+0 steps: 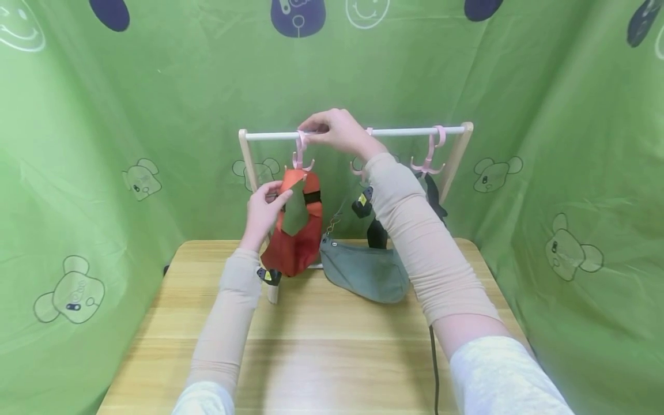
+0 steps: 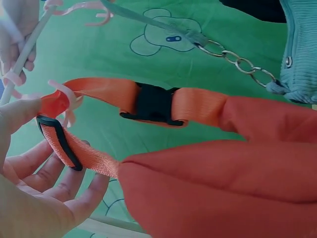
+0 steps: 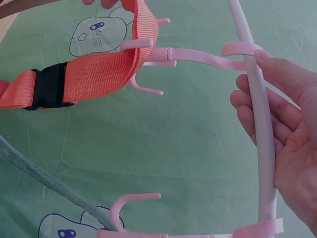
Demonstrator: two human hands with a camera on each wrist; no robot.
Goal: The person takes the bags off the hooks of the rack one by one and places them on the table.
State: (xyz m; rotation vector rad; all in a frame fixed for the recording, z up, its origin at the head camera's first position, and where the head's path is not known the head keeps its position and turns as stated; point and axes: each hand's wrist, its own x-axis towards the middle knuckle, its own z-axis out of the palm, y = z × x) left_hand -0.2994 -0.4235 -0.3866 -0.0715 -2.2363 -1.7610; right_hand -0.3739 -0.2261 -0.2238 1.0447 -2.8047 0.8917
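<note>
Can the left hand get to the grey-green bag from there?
Probably, but not straight across: the red bag hangs between the left hand and the grey-green bag. Going round in front looks free.

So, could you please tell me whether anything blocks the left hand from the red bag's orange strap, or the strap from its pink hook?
Nothing visible does: the left hand is at the orange strap, which is already looped over the pink hook. The teal bag is off to one side, not between them.
</note>
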